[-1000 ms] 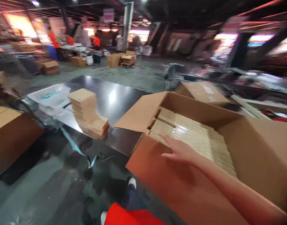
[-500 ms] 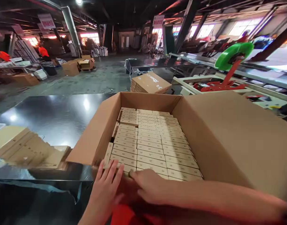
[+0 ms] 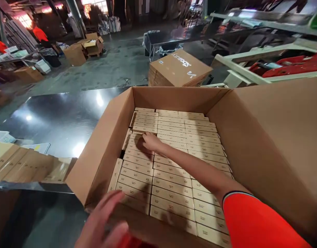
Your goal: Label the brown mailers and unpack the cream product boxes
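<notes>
A large open cardboard box (image 3: 179, 94) stands before me, with rows of small cream-coloured cartons (image 3: 171, 174) packed inside on edge. My right hand (image 3: 150, 141) reaches far into it, fingers curled down at the back end of the left row, where a gap separates the cartons. What the fingertips grip, if anything, is hidden. By the box's near left corner, my left hand (image 3: 103, 217) is held up with fingers apart and nothing in it. A few cartons stand turned sideways along the left wall, one of them being the carton (image 3: 115, 174) nearest my left hand.
On the shiny metal table (image 3: 57, 117), a leaning row of cartons (image 3: 26, 163) lies left of the box, near a white basket (image 3: 3, 136). Behind is a stack of flat cardboard (image 3: 180, 67). A machine with red parts (image 3: 290, 69) stands at the right.
My right hand has moved from the near edge of the box forward to the back of the left row. My left hand has drawn back and lifted off the near cartons. The view has tilted down.
</notes>
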The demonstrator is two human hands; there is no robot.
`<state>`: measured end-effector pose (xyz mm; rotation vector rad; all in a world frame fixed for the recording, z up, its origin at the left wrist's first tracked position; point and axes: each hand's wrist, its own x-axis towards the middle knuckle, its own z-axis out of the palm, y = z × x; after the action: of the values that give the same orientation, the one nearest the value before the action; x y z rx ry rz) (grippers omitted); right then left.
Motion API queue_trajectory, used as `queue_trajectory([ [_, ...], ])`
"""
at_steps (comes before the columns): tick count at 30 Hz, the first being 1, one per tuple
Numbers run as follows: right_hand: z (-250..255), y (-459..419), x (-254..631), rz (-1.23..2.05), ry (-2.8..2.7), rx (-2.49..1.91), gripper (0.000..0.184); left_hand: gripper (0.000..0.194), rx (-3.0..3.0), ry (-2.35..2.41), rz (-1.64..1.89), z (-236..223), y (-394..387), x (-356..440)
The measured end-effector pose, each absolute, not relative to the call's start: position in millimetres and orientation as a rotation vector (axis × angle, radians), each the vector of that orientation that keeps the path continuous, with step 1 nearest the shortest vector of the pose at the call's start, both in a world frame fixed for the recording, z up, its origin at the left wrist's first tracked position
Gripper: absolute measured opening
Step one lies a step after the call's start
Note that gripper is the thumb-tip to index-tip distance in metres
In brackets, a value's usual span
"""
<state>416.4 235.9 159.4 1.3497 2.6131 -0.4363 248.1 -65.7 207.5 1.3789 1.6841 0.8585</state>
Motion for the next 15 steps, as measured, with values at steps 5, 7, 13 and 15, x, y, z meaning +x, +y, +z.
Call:
queue_trajectory([
  [5,128.9,239.4,411.8,-0.368,2.584,1.401,0.048,0.031,-0.087,1.558,0.939,227.9,-6.9,269.2],
  [7,122.6,239.8,410.4,-0.342,2.613,1.431,0.052,0.025,-0.262,1.605,0.788,221.9,11.2,277.5],
  [13,108.2,238.5,412.7,-0.308,2.733,1.493,0.052,0.029,-0.336,1.712,0.644,197.0,29.9,294.8],
  [15,105.3,237.3,414.9,-0.319,2.780,1.486,0.053,0.035,-0.392,1.737,0.665,187.3,32.0,301.1],
])
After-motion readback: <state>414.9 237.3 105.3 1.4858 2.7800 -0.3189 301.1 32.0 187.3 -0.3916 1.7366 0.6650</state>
